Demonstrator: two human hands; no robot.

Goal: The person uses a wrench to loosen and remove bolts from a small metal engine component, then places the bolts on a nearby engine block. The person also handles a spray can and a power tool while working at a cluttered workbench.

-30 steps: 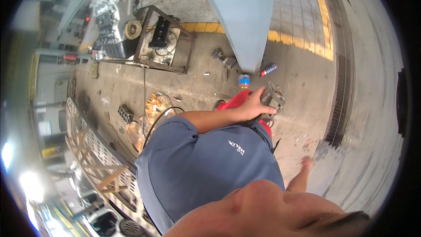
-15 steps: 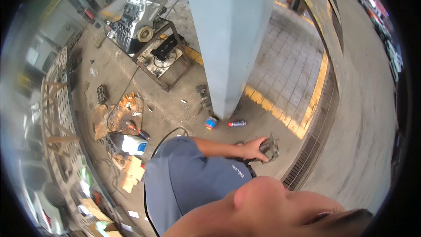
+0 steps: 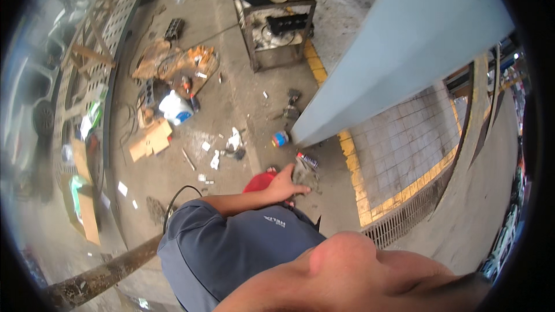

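The left hand [image 3: 280, 186] pinches a grey metal part [image 3: 307, 178] between thumb and fingers, the part just to the hand's right; the right hand is out of view, so its state cannot be told. An uneven one-handed grip could let the part slip and strike the floor [image 3: 336, 214] or the spray can [image 3: 309, 160] just beyond. Ahead of the left hand is a blue tin [image 3: 280, 138]; farther left, a white jug [image 3: 174, 106]. What these three containers hold cannot be seen.
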